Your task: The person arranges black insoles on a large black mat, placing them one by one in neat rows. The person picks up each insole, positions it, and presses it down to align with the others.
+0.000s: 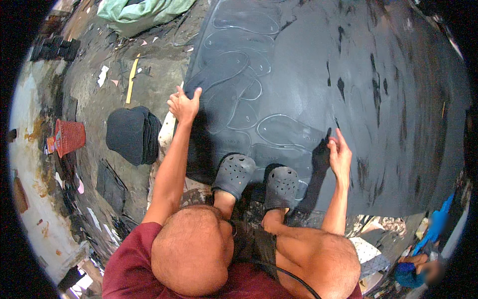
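A wide dark sheet [308, 65], rubber-like in look, spreads before me and under my feet. Several shoe-sole outlines [286, 130] are drawn on it in thin pale lines, some overlapping. My left hand [184, 104] is at the sheet's left edge, its thumb and forefinger apart, beside a dark sole-shaped area [219, 72]. Whether that area is a loose piece or only an outline, I cannot tell. To the right, my right hand [340, 154] pinches a thin dark pen-like tool [336, 122] over the sheet, past the heel end of one outline.
My feet in dark clogs [235, 174] stand on the sheet's near part. Left of it are a stack of dark sole-shaped pieces [132, 134], a red basket [69, 137], a yellow strip [132, 79] and scraps. A green sack [142, 15] lies far left. Another person [411, 271] is lower right.
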Demonstrator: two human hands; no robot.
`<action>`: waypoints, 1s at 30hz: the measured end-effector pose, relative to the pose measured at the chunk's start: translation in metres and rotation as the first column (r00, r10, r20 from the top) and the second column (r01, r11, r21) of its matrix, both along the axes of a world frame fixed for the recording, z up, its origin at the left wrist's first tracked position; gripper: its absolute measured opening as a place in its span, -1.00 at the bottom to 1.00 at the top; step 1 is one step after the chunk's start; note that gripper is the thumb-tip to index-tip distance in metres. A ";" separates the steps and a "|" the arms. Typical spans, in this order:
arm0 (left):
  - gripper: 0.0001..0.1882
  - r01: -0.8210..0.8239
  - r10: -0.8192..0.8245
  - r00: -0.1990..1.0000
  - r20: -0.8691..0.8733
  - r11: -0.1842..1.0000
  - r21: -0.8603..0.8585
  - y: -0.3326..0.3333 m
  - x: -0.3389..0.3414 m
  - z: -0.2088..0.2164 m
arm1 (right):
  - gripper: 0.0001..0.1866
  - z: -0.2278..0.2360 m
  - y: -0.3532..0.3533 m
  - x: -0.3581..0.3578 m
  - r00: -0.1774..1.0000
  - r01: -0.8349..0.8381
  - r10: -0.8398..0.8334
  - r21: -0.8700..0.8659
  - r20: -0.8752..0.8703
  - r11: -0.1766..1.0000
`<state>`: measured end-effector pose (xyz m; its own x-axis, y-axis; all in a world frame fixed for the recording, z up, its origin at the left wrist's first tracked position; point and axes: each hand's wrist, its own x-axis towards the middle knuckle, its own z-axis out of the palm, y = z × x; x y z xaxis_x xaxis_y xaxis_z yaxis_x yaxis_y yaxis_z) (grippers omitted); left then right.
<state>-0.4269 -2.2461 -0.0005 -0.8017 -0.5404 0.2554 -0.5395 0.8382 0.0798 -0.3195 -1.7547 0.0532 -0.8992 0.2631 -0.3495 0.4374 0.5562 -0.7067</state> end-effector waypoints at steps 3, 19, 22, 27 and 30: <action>-0.34 0.132 -0.124 0.989 -0.086 0.987 0.089 -0.015 0.000 0.001 | -0.48 0.002 -0.005 -0.004 0.963 0.061 -0.002 0.213 -0.269 0.975; -0.49 -0.047 -0.088 0.996 0.018 -0.333 0.942 0.184 -0.018 0.063 | -0.49 -0.003 -0.011 -0.088 0.954 0.097 -0.266 -0.701 -0.136 0.706; -0.50 0.017 -0.211 0.976 -0.045 -0.132 0.991 0.178 -0.028 0.030 | -0.59 -0.025 -0.008 -0.094 0.966 0.102 -0.196 -0.451 -0.168 0.887; -0.65 0.012 -0.283 0.959 -0.013 -0.007 1.000 0.169 -0.038 0.020 | -0.60 -0.028 -0.012 -0.079 0.976 0.198 -0.220 -0.395 -0.010 0.897; -0.70 -0.027 -0.309 0.950 0.047 0.068 0.997 0.172 -0.041 0.016 | -0.59 -0.038 -0.007 -0.074 0.981 0.187 -0.196 -0.337 0.008 0.923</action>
